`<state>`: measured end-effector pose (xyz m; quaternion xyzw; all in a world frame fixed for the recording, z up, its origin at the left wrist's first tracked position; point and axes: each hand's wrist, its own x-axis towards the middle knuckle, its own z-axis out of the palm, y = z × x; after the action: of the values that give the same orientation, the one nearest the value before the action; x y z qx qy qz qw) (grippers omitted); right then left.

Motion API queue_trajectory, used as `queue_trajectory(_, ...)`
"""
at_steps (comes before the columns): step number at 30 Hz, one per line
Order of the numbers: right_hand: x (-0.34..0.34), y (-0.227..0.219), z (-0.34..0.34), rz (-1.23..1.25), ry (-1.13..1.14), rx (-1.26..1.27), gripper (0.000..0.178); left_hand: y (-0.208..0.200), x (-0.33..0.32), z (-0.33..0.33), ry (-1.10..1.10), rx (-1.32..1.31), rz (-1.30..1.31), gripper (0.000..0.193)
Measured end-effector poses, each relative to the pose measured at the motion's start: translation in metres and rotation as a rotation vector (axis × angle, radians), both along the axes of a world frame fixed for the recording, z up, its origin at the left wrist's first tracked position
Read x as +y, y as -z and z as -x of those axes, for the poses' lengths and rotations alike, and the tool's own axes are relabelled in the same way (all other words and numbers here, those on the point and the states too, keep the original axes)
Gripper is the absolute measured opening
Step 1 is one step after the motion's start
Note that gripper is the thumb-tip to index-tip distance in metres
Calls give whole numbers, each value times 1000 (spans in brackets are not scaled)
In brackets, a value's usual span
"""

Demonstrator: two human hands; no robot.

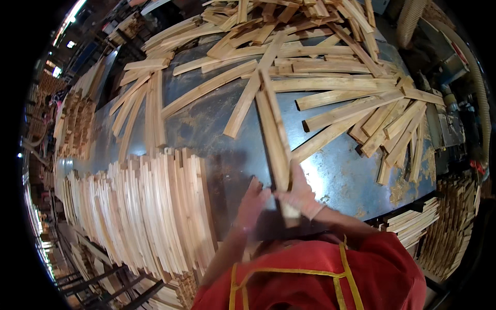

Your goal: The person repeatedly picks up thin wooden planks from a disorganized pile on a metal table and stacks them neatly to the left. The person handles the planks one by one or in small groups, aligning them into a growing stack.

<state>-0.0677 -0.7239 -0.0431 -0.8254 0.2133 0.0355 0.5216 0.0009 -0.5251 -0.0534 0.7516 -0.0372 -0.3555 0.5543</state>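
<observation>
A long wooden board (274, 144) points away from my body across the metal table, its near end close to my red top. My right hand (302, 194) grips its right side near that end, thumb laid across toward the left. Just left of the board is my left hand (252, 204), slightly blurred, with its fingers apart and nothing visible in them. Whether its fingertips touch the board is hard to make out. A second narrow strip (275, 113) lies along the board's right side, and the far ends meet other loose boards.
A tight row of upright-packed boards (144, 206) stands left of my left arm. Loose boards (330, 67) heap over the far and right parts of the metal table (227, 160). Sawdust (400, 188) lies at right. Ribbed hoses (411, 23) hang at the far right.
</observation>
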Motion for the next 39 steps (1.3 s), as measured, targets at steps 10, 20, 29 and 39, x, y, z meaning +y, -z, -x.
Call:
queue_trajectory(10, 57, 25, -3, -780, 151, 330, 79, 25, 54, 16, -173, 413, 328, 51)
queue_trajectory(20, 163, 23, -34, -469, -181, 413, 45, -26, 146, 62, 113, -273, -563, 61)
queue_trajectory(29, 120, -20, -85, 93, -610, -13, 48, -2, 186, 91, 138, -823, -1131, 66)
queue_trajectory(39, -110, -14, -137, 918, -801, 111, 43, -4, 128, 66, 161, -809, -1066, 83)
